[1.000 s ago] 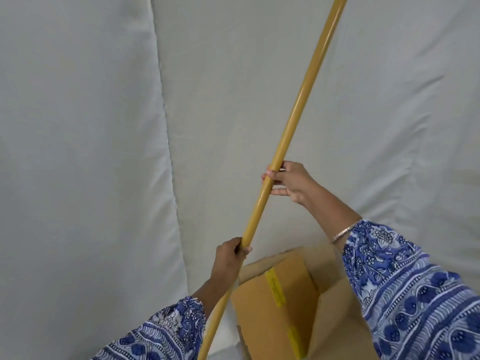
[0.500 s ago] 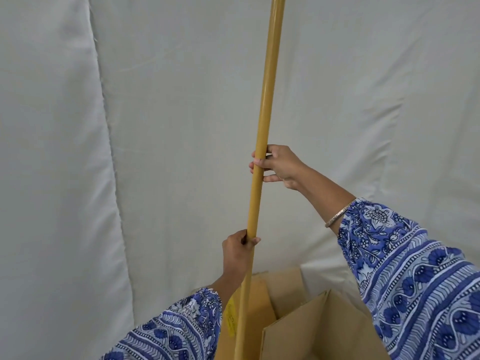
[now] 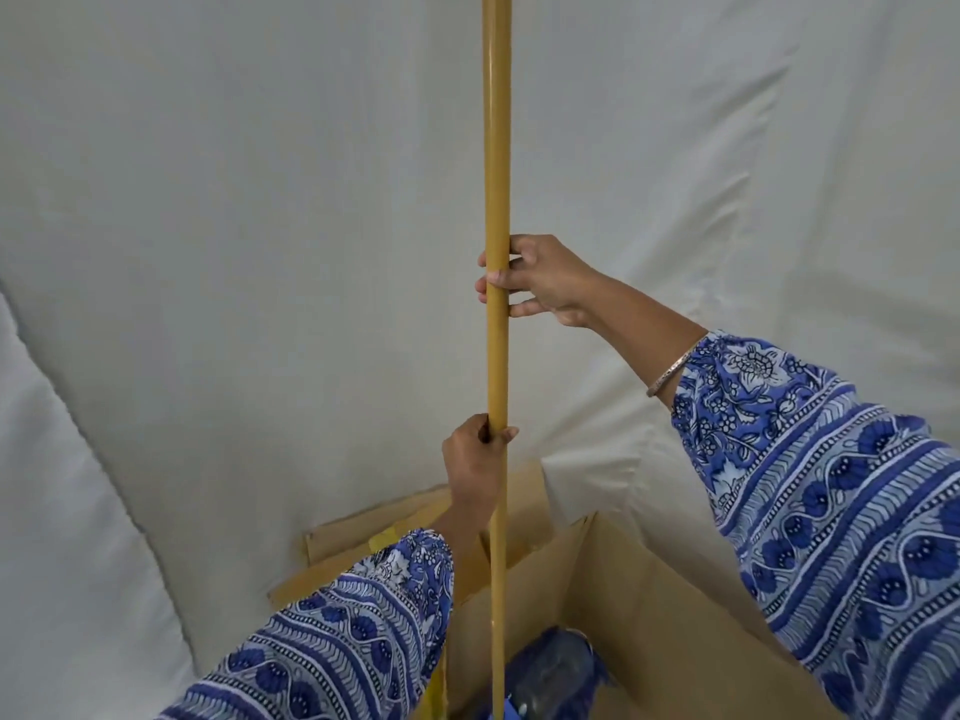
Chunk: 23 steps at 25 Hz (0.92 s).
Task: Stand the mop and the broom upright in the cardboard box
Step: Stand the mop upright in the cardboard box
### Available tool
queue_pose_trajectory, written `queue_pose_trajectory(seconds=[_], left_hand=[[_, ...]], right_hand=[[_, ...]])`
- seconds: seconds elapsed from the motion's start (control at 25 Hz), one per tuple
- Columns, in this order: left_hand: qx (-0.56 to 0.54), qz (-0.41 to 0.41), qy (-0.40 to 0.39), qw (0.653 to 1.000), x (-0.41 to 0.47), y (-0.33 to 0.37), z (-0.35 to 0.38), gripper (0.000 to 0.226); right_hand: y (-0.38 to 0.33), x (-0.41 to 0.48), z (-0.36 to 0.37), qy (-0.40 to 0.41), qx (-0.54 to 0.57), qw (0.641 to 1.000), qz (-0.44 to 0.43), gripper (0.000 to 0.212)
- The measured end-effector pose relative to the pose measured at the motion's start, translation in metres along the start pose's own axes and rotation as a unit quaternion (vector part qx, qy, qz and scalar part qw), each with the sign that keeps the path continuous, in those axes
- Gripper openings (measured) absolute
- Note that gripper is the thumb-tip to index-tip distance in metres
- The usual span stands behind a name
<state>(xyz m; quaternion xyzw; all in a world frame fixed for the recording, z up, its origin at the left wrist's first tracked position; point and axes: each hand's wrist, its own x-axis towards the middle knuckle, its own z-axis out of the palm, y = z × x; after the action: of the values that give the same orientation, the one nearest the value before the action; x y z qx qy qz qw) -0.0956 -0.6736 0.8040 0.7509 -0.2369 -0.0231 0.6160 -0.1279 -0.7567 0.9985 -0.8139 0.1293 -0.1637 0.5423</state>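
A long yellow-brown handle (image 3: 496, 148) stands almost vertical in the middle of the view and runs out of the top of the frame. My right hand (image 3: 540, 280) grips it at mid-height, and my left hand (image 3: 475, 462) grips it lower down. The handle's lower end goes down into the open cardboard box (image 3: 649, 605). A blue mop or broom head (image 3: 553, 672) shows at the foot of the handle inside the box; I cannot tell which tool it is. No second tool is in view.
White cloth (image 3: 234, 252) hangs behind and to both sides of the box. The box's flaps (image 3: 363, 532) stand open, with yellow tape on one. My patterned blue sleeves cover part of the box's front.
The handle swung from leaning right to almost vertical. Its lower end went down into the box and the blue head came into view. Both hands kept their grip.
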Motion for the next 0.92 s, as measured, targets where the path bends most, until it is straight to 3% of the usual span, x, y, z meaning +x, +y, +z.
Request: queue_pose_trajectory(seconds=[0.4, 0.68, 0.92], left_hand=[[0.055, -0.059, 0.030, 0.996, 0.029, -0.031, 0.136, 0.010], [0.063, -0.134, 0.017, 0.989, 0.030, -0.077, 0.180, 0.014], [0.084, -0.139, 0.002, 0.987, 0.037, -0.092, 0.188, 0.007]], right_hand=[[0.111, 0.059, -0.100, -0.053, 0.018, 0.998, 0.028, 0.016], [0.190, 0.082, -0.101, -0.102, 0.005, 0.993, 0.055, 0.017], [0.211, 0.096, -0.089, -0.026, -0.055, 0.998, 0.024, 0.033]])
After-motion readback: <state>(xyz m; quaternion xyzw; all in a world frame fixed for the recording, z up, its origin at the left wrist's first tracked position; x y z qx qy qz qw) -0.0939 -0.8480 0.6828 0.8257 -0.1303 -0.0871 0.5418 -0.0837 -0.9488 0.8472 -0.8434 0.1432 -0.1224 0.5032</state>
